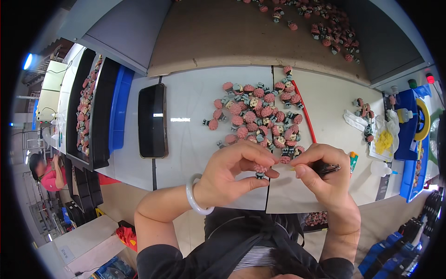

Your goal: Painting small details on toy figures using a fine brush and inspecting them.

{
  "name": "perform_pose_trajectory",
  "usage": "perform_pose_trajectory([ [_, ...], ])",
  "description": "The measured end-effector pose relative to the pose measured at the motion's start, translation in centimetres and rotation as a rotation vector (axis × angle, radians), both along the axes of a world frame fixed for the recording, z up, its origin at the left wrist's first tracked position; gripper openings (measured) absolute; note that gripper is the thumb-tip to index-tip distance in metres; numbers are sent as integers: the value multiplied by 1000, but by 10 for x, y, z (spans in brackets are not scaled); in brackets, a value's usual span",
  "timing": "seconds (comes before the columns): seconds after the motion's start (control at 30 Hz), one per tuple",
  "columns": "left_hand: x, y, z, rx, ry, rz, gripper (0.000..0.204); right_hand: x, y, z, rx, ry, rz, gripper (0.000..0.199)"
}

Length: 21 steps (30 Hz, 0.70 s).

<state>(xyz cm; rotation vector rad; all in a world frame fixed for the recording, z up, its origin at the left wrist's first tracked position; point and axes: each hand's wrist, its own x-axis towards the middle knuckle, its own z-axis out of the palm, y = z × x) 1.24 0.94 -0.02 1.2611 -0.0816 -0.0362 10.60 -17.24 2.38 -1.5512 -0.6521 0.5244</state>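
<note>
My left hand (226, 173), with a pale bangle (190, 195) at its wrist, pinches a small pink-haired figurine (260, 170) between thumb and fingers. Close beside it on the right, my right hand (331, 185) is closed round a slim dark tool (328, 169) with a shiny end. Its thumb and forefinger point toward the figurine; a small yellowish spot shows at their tips, too small to name. Just beyond both hands lies a loose pile of similar pink-haired figurines (251, 116) on the white table (195, 97).
Left of the pile lies a black phone (152, 121); a red stick (304, 111) borders its right. A black tray (95, 116) of figurines stands at far left. More figurines lie on the brown shelf (223, 37). Rightward are a white bottle (380, 169) and a blue bin (409, 179).
</note>
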Motion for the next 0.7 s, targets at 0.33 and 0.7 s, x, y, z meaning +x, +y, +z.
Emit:
perform_pose_trajectory([
  [0.33,-3,0,0,2,-2,35,36,0,3,0,-7,-51,7,5],
  [0.7,-3,0,3,-39,14,20,35,-2,4,2,-59,1,0,7],
])
